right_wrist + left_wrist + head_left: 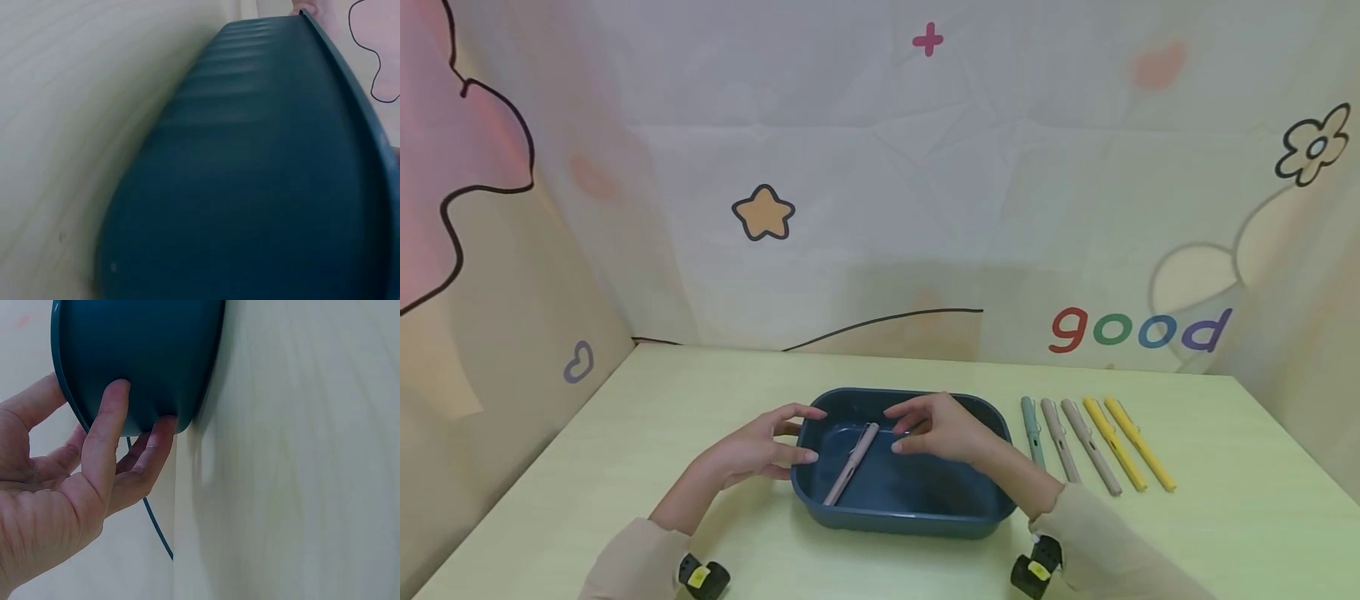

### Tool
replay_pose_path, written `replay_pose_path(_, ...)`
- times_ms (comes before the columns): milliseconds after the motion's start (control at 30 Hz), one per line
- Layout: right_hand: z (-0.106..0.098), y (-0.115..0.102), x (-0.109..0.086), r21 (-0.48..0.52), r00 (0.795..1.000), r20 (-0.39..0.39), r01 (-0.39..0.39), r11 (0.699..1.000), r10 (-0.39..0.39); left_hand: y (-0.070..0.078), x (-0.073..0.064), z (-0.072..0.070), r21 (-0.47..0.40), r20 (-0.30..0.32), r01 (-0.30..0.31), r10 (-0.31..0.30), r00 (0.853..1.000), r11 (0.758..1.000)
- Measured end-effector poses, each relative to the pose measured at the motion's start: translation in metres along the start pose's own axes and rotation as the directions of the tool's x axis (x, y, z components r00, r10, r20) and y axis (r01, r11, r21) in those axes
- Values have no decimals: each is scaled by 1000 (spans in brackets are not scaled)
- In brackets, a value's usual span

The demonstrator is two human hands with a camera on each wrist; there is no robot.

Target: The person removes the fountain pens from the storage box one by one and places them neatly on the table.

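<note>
A dark blue plastic basin stands on the table, with one pinkish-grey pen slanting inside near its left end. At that end, my left hand grips the wall, some fingers reaching over the rim and others against the outer side, as the left wrist view shows. My right hand hovers above the inside of the basin, fingers loosely bent, with nothing seen between them. The right wrist view is filled mostly by the basin's outer wall; the right hand itself is hidden there.
Right of the basin lie several pens in a row: a teal pen, two greyish pens, one of them the outer grey pen, and two yellow pens, the last yellow pen farthest right. A printed cloth hangs behind the table.
</note>
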State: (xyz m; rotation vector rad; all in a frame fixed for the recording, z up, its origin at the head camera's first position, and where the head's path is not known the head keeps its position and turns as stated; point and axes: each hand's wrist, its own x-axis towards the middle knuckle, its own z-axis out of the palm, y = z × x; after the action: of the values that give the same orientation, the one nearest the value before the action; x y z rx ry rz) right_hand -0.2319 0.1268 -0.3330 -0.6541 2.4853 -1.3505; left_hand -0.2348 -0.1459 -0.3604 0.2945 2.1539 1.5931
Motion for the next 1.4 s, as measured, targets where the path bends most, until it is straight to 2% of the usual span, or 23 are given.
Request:
replay_pose_path(333,19,1,8,18,999,21,25,1000,-25,0,-1,2,9,-10,13,-13,1000,1000)
replay_pose_path(500,25,0,13,-3,1000,19,24,1000,-24,-1,1,1,-5,7,-6,6,1000,1000)
replay_pose_path(867,41,-3,18,-124,998,52,-29,992,36,-1,-1,-1,-1,31,-33,33,999,999)
replay_pose_path(1000,48,-2,17,-161,996,86,-22,987,37,0,-1,0,2,29,-30,30,999,1000)
replay_pose_path(1200,54,0,17,-157,990,111,-74,985,92,0,1,0,9,16,-19,19,1000,1000)
replay_pose_path(1400,58,2,17,-229,984,136,-83,970,117,0,2,0,16,10,-9,9,1000,1000)
